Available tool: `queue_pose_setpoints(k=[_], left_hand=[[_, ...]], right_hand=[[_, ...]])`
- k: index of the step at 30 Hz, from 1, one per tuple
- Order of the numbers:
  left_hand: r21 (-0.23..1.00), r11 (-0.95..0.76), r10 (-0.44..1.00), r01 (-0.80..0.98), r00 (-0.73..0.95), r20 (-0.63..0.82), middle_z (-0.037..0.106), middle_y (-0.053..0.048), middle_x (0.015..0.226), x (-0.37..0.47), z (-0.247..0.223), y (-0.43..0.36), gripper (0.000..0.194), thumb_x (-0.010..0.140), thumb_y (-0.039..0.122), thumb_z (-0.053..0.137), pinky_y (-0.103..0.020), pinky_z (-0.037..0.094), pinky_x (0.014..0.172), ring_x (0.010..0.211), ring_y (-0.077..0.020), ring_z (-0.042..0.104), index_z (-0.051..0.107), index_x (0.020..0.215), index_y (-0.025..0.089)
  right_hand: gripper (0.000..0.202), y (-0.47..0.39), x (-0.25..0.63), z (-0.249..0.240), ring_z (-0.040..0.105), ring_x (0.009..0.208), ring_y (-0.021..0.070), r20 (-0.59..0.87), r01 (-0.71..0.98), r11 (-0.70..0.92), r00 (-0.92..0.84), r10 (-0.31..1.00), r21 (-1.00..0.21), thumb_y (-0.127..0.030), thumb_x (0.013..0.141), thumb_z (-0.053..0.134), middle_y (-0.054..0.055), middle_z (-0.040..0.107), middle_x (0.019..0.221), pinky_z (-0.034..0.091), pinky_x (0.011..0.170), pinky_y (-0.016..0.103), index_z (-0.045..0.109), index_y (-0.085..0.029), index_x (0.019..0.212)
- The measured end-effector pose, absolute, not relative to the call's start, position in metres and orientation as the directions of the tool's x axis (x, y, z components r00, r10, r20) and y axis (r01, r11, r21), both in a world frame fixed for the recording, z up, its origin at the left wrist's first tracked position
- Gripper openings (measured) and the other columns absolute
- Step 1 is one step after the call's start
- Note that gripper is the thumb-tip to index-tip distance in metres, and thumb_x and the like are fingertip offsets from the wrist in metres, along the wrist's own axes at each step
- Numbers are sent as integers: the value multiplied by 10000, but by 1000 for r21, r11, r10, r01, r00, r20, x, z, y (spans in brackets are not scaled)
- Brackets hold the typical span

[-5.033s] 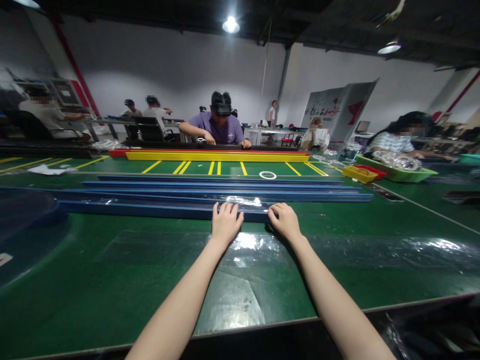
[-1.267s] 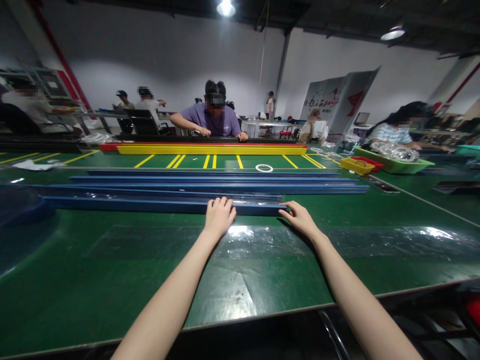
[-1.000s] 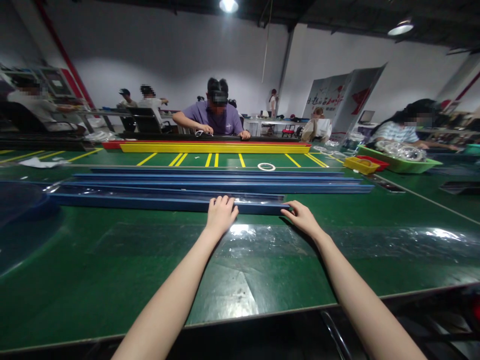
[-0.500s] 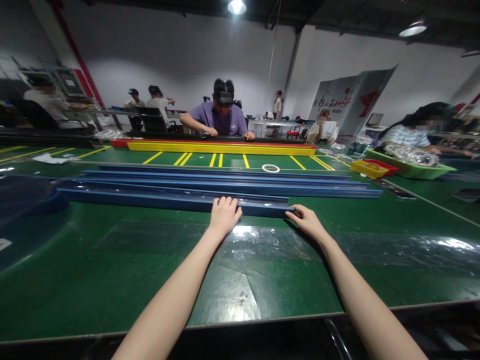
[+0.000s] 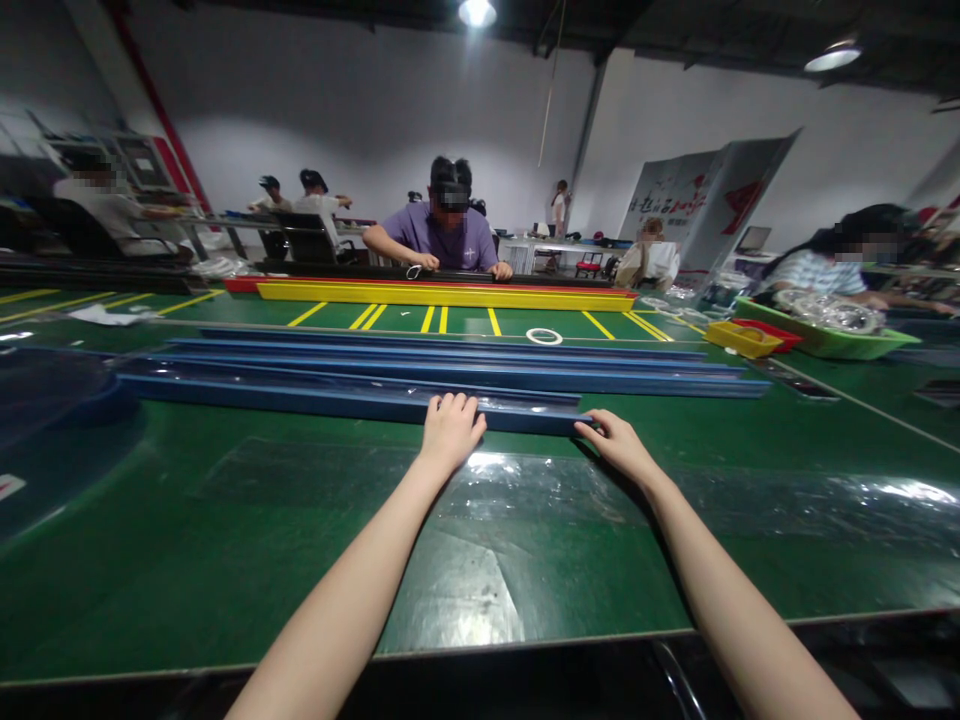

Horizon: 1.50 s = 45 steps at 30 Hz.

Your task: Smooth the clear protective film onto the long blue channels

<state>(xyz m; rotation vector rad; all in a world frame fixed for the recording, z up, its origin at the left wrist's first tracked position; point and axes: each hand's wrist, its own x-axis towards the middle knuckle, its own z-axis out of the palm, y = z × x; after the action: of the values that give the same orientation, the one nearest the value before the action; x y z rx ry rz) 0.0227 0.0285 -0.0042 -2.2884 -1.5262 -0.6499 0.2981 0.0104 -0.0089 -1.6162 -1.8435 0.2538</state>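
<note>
A long blue channel strip [image 5: 315,399] lies crosswise on the green table, with a clear film visible in its trough. My left hand [image 5: 451,432] grips its near wall, fingers curled over the top edge and thumb on the front. At the strip's right end, my right hand [image 5: 616,442] pinches the corner between thumb and fingers. Behind it lie more blue channel strips [image 5: 637,381], roughly parallel. Nearer to me, a flat clear plastic sheet [image 5: 547,488] stretches under my wrists and off to the right.
Across the table [image 5: 225,590], a person [image 5: 454,235] in purple works behind yellow [image 5: 450,295] and red strips. A white tape ring [image 5: 544,337] lies mid-table. A green tray [image 5: 847,342] and small yellow bin [image 5: 742,339] stand right. Rolled blue film [image 5: 67,420] lies left.
The whole view has shifted very slightly. Both hands keep their hold on the blue channel strip, which shows no clear movement on the table.
</note>
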Motion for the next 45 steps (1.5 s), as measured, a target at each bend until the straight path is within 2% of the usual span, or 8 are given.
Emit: queue_pose_setpoints(k=[13,20,34,45], left_hand=[[-8,-374,784,927,321,531,598,-85,888,23,-4,29,249,864,312,362,-372,315,791,876,-232,500,571,867,176],[35,-388,797,921,317,515,599,-98,902,23,-3,28,234,858,302,375,-384,307,802,889,-244,498,573,870,178],[20,-379,795,925,315,519,601,-99,899,23,-3,29,245,856,308,376,-384,307,799,888,-245,503,577,881,169],[36,-373,801,927,302,517,609,-99,902,21,-2,29,246,852,324,380,-386,308,804,885,-245,506,579,876,182]], right_hand=[[314,12,298,-9,482,634,142,329,805,204,-11,944,-557,-500,737,458,14,538,711,382,607,267,568,-206,734],[313,12,299,-11,485,625,139,349,808,217,-16,937,-548,-503,742,461,13,545,705,381,598,264,569,-209,719],[315,10,297,-7,478,612,134,346,809,209,-7,938,-550,-501,728,459,10,541,685,377,586,258,562,-205,695],[317,11,299,-11,488,616,138,348,812,223,-27,937,-539,-508,725,481,14,558,720,386,587,264,575,-208,767]])
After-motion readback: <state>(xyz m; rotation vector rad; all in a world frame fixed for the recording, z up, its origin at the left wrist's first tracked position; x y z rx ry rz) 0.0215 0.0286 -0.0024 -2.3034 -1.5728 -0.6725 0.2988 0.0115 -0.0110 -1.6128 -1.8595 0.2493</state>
